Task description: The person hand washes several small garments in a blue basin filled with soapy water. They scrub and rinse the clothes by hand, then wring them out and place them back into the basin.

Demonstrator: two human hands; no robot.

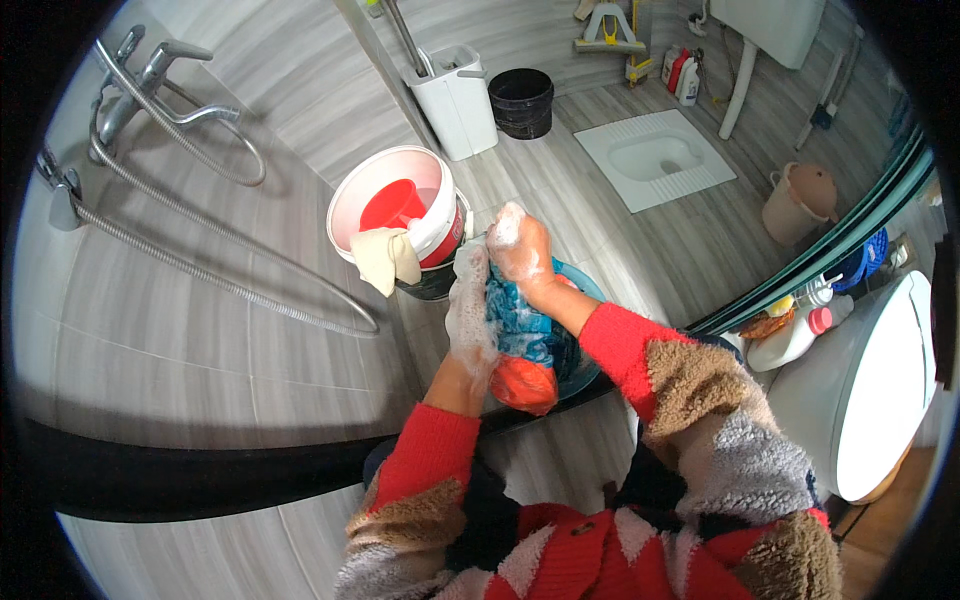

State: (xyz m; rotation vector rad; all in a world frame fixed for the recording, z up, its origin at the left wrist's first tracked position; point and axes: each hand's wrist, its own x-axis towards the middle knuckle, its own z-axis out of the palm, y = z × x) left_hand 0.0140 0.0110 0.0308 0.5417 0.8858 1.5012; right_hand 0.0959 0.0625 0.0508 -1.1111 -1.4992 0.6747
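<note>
Suds coat my left hand [472, 300], which lies along the left side of a wet blue and orange cloth [521, 330]; its fingers are partly hidden by foam. My right hand [520, 244] is closed in a fist around the upper end of the cloth, with foam on the knuckles. Beneath the cloth stands a blue plastic basin [581, 375], mostly covered by the cloth and my right forearm. The orange part of the cloth hangs lowest, near the basin's front edge.
Left of the basin is a white bucket [341, 180] holding a red plastic dipper [390, 206], with a cream cloth [386, 259] over its rim. Farther off are a black bucket [521, 124] and a squat toilet [656, 157]. A glass panel edge [795, 277] and bottles stand right.
</note>
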